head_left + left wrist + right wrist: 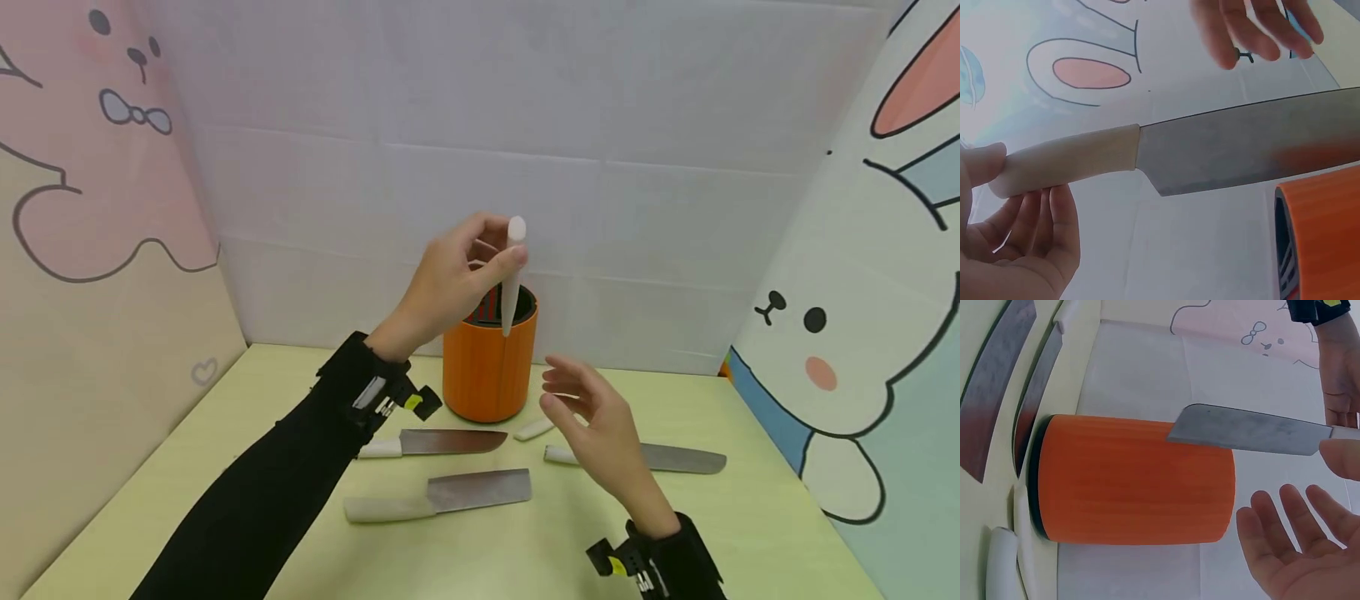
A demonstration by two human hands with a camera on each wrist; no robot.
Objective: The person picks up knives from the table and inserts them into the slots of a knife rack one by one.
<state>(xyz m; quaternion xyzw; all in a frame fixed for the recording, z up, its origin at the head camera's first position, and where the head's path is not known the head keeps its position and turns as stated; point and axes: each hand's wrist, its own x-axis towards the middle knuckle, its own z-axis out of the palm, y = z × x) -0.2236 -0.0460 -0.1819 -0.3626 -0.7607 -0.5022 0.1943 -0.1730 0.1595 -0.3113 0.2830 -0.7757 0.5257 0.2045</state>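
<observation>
My left hand (450, 279) pinches the pale handle of a kitchen knife (1241, 140) near its butt end, thumb on one side and fingers on the other. The knife hangs with its blade downward, and the tip overlaps the upper part of an orange knife holder (487, 375) in the head view. In the right wrist view the grey blade (1254, 428) shows broadside, outside the holder's opening. My right hand (600, 425) hovers to the right, lower than the left, its fingers loosely bent and holding nothing.
On the pale yellow table (420, 567) lie a cleaver (480, 490), a knife with a white handle (450, 442) behind it and another knife (682, 459) at the right. A further white handle (534, 429) is partly hidden by my right hand. A white wall (637, 217) stands behind.
</observation>
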